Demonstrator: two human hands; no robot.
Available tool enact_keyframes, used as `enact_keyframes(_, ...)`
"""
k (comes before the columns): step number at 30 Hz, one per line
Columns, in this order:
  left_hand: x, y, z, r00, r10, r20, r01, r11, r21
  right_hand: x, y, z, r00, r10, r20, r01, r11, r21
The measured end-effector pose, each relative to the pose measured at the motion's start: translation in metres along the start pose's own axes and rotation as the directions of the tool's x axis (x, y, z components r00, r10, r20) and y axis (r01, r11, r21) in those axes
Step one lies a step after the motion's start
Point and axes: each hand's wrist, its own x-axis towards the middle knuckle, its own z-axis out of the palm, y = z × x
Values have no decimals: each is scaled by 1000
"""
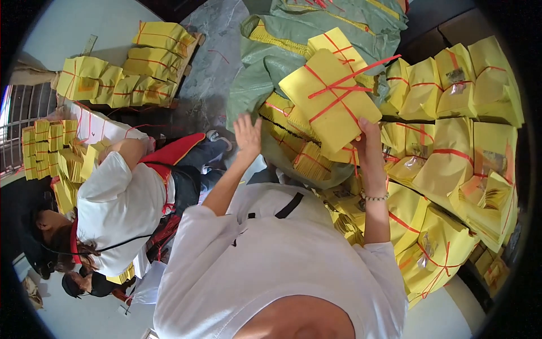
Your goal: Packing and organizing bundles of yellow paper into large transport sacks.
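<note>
A pale floor (73, 34) and a grey marbled slab run under heaps of yellow paper, with a green woven sack (316, 28) lying open at the top of the head view.

The right hand (367, 138) is closed on the lower edge of a yellow paper bundle (330, 99) tied crosswise with red string (339, 90), holding it lifted above the sack's mouth and just over a second tied bundle (339, 45). The left hand (247, 135) is spread open with fingers splayed, holding nothing, near the loose yellow stacks (293, 141) spilling from the sack.

The held bundle looks like a thick block of thin sheets: probably fairly heavy for its size, stiff as a block but liable to sag or fan at the corners. The string crossing or a grip under the edge seems the surest hold; the wrapper could tear if pinched.

To the right, wrapped yellow packs (451, 147) are stacked in rows. On the left another person in a white shirt (118, 209) bends over more stacks (48, 147).

The fisheye rim cuts off the outer piles, the right fingers are hidden behind the bundle, and the sack's inside cannot be made out.
</note>
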Motion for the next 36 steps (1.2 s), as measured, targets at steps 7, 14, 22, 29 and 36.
enact_keyframes(7,68,4,-5,953,149,263,-138,989,-59,-3,-1,11,999,5,-52,-7,999,-44)
enact_keyframes(14,62,-32,49,945,-296,141,229,287,-930,10,4,20,999,34,-36,-38,992,-123)
enact_keyframes(22,12,-44,-23,908,-372,195,344,391,-854,32,21,31,994,108,18,-98,950,-295)
enact_keyframes(29,12,-86,-11,797,-601,63,379,416,-827,52,58,35,986,169,-1,-144,837,-528)
enact_keyframes(36,5,-83,-20,654,-755,48,217,126,-968,76,81,83,954,297,46,-131,550,-825)
